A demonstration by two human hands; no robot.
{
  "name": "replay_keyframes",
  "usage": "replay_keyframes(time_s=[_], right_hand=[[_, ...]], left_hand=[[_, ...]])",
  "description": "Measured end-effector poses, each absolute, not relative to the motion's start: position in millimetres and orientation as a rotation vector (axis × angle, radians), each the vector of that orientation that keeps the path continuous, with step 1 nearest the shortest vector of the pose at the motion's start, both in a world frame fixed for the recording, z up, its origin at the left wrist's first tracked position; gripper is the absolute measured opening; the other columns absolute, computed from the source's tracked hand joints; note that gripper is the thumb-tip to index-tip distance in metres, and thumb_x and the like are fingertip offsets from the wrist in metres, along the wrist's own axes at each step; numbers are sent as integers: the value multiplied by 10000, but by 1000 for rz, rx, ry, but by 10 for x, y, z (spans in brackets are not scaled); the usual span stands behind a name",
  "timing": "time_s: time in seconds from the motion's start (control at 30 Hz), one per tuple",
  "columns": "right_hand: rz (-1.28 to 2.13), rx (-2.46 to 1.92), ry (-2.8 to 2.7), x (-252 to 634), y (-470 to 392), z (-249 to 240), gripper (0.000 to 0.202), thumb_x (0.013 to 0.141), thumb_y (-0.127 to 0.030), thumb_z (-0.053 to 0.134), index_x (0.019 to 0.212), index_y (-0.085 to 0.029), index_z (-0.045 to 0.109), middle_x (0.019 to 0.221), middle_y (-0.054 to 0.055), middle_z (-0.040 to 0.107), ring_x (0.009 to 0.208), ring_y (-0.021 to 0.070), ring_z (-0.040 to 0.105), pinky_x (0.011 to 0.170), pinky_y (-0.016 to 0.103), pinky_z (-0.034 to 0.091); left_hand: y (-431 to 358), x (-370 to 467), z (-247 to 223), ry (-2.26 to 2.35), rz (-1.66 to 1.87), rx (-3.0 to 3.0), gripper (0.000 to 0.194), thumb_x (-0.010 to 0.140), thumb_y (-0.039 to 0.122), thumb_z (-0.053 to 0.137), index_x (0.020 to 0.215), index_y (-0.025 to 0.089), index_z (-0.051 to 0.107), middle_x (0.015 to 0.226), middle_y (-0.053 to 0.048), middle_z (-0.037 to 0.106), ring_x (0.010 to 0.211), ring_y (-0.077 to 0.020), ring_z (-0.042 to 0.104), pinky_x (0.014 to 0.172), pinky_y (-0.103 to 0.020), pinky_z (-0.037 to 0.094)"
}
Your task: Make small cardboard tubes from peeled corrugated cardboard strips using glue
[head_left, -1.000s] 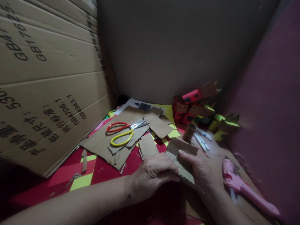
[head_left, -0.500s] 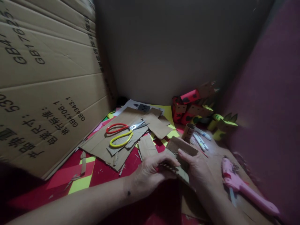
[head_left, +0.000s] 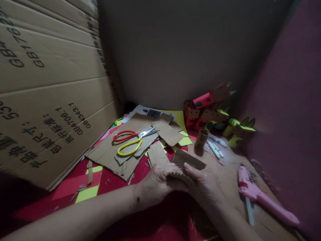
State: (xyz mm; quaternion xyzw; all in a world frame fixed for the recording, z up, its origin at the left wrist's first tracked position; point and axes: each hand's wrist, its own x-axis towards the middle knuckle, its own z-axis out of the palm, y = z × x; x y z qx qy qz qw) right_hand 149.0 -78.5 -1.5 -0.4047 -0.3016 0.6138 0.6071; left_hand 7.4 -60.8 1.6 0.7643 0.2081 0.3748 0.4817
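Low in the middle of the head view, a bent piece of brown cardboard (head_left: 188, 160) is held between both hands. My left hand (head_left: 159, 180) is closed round its near left edge, where the corrugated rim shows. My right hand (head_left: 204, 182) grips the right part, with the thumb lying on its upper face. Scissors (head_left: 139, 136) with one red and one yellow handle lie on flat cardboard sheets (head_left: 105, 153) beyond my left hand. Past my right hand stands a cardboard tube (head_left: 201, 140) with dark marks on it.
A large printed carton (head_left: 57, 83) rises on the left. White markers (head_left: 214, 147) lie right of the tube, with red and yellow paper figures (head_left: 203, 115) behind. A pink glue gun (head_left: 263, 197) rests at the right. Paper scraps (head_left: 87, 190) lie at the left.
The held cardboard has tilted and shifted slightly left, and its fold looks tighter. My right hand has moved a little left with it, and the tube is now more visible.
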Motion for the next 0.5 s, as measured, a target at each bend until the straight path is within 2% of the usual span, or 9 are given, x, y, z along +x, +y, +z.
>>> replay_keyframes(time_s=[0.23,0.4,0.5], right_hand=[[1371,-908,-722,1537,-733,-93,180,601,-190,739,776,-155,712,731,30,719,644,168,636,656,295,508],[1366,-906,-925,1505,-788,-134,248,616,-194,734,864,-187,731,888,59,731,833,235,655,714,323,519],[1370,-887,-1002,1493,-825,-136,309,624,-195,732,933,-193,721,934,77,725,859,253,655,683,323,524]], left_hand=[[-608,98,-98,433,961,1886,114,716,160,701,825,130,708,845,-82,702,829,-181,627,801,-310,490],[-636,107,-25,563,870,1500,80,706,125,692,772,162,719,800,-11,699,764,-142,627,740,-255,499],[-625,114,15,602,829,1388,89,680,127,701,753,174,722,723,18,686,688,-113,606,683,-221,490]])
